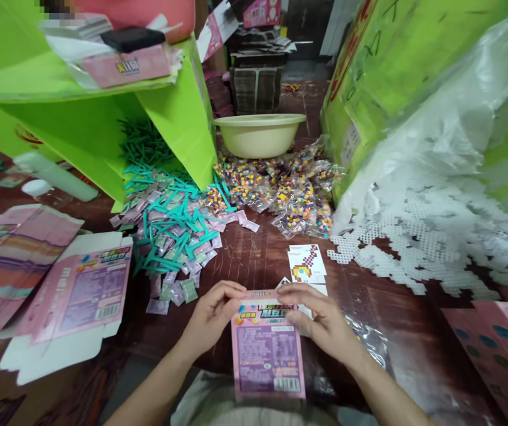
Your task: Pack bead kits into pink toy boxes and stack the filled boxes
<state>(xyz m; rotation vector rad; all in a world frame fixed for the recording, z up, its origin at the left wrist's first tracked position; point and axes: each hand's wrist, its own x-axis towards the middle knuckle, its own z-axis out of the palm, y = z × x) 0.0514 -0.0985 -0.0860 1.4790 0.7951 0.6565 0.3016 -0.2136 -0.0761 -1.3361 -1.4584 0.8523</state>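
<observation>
A pink and purple printed cardboard box (269,361) lies in front of me at the table's near edge, its barcode side facing up. At its far end my left hand (218,310) pinches the left corner of the end flap. My right hand (320,316) grips the right corner of the same flap, fingers bent over it. Whether the box holds anything cannot be seen. Just beyond my right hand lie white printed cards (307,264) with a pixel pattern, partly covered by my fingers.
Flattened boxes (80,290) lie at left. Teal plastic tools (178,231) and small sachets (176,293) are heaped beyond them. Bags of coloured beads (302,204) sit before a cream basin (260,136). White perforated plates (396,248) spill at right; green cartons (369,89) flank the table.
</observation>
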